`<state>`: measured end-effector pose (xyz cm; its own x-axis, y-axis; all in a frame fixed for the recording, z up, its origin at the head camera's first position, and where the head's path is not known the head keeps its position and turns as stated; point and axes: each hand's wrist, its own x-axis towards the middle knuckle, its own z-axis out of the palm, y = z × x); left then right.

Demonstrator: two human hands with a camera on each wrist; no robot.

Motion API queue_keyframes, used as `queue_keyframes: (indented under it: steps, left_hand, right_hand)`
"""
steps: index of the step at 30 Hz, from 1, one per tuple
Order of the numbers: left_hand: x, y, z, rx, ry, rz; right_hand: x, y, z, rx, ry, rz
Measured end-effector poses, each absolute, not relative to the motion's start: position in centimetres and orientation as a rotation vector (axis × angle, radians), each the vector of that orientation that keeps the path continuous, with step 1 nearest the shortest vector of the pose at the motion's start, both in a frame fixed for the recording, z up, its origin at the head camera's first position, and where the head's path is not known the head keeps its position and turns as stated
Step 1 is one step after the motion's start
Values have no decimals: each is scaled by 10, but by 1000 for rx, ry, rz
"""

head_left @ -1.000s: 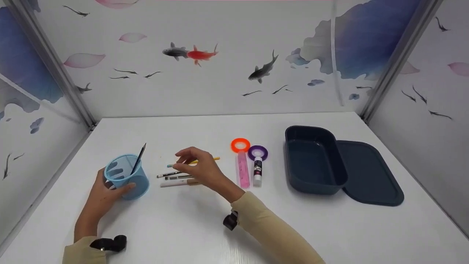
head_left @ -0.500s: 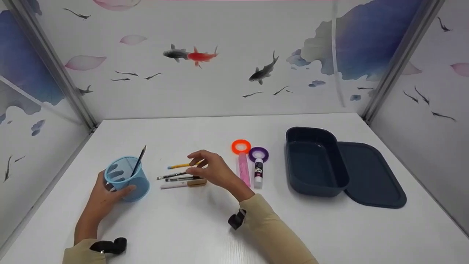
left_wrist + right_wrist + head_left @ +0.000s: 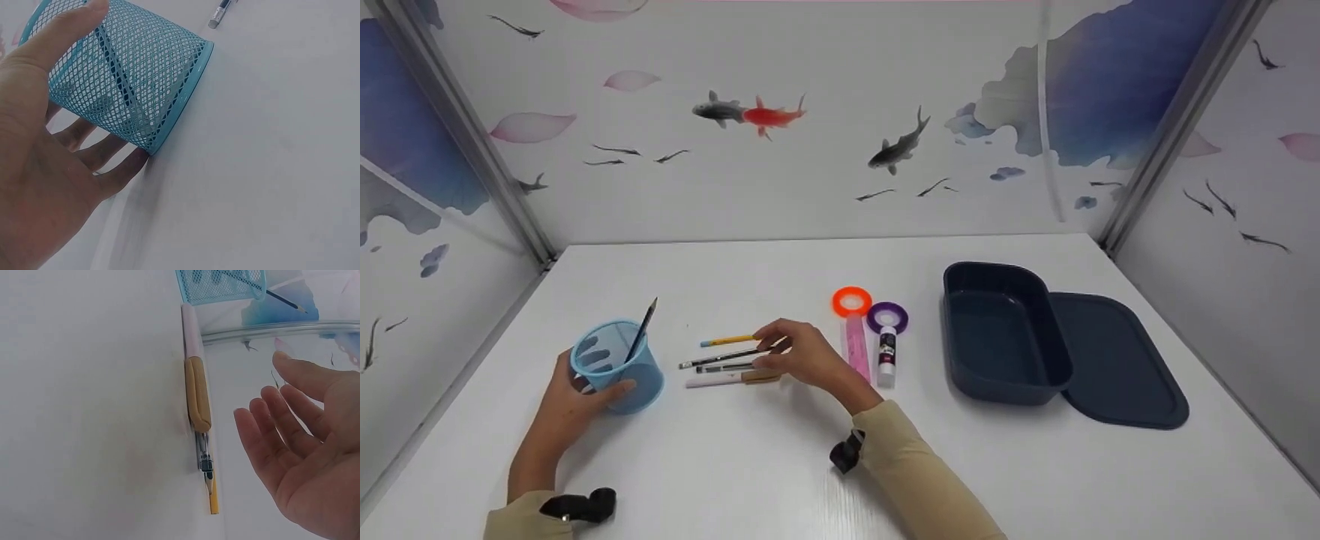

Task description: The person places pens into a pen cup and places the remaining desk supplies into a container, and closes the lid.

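Observation:
My left hand [image 3: 566, 409] holds a light blue mesh pen cup [image 3: 645, 386], thumb on the near side and fingers around the far side. A dark pencil [image 3: 642, 330] leans inside it, point up. My right hand [image 3: 808, 358] hovers over the right ends of a row of writing tools, fingers loosely bent; the right wrist view shows nothing between them. The row holds a yellow pencil [image 3: 726, 340], a dark pencil [image 3: 712, 360], a clear-barrelled pen [image 3: 721, 368] and a white marker [image 3: 712, 381] with a brown part [image 3: 198, 394].
Right of the row lie an orange ring [image 3: 852, 301] with a pink strip [image 3: 856, 349], and a purple ring [image 3: 888, 318] with a glue stick [image 3: 887, 360]. Farther right stands a dark blue box [image 3: 1005, 337], its lid [image 3: 1125, 367] partly under it. Patterned walls enclose the table.
My right hand has moved right and slightly nearer along the row, uncovering more of the pens. The left hand and the cup have stayed in place.

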<state>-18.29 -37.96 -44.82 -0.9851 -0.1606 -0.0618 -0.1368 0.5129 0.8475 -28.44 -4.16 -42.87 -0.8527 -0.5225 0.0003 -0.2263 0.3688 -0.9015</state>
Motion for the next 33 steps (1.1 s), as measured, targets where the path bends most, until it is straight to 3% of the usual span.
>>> queue_keyframes:
  steps: [33]
  left_hand:
    - [-184,-381,-449,253,-2709,-1529]
  right_hand:
    - [-286,-27,-441,-585,2371,-1295]
